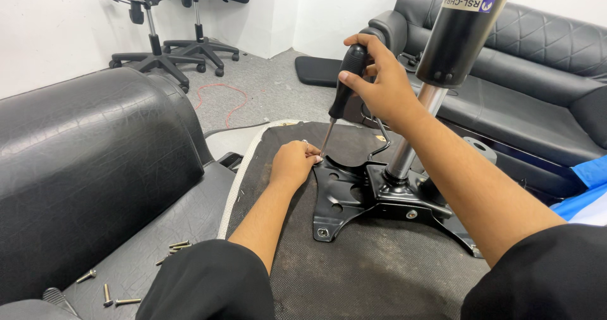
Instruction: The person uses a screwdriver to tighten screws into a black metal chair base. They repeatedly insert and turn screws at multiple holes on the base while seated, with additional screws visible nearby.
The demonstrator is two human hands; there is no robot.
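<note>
The screwdriver stands nearly upright, tip down at the far-left corner of the black metal chair plate. The right hand is clamped on its handle above; the left hand, nearer the plate, pinches a screw beside the tip.

The right hand grips a black-handled screwdriver upright — its tip meets the black metal chair plate, where the left hand steadies a screw.
</note>
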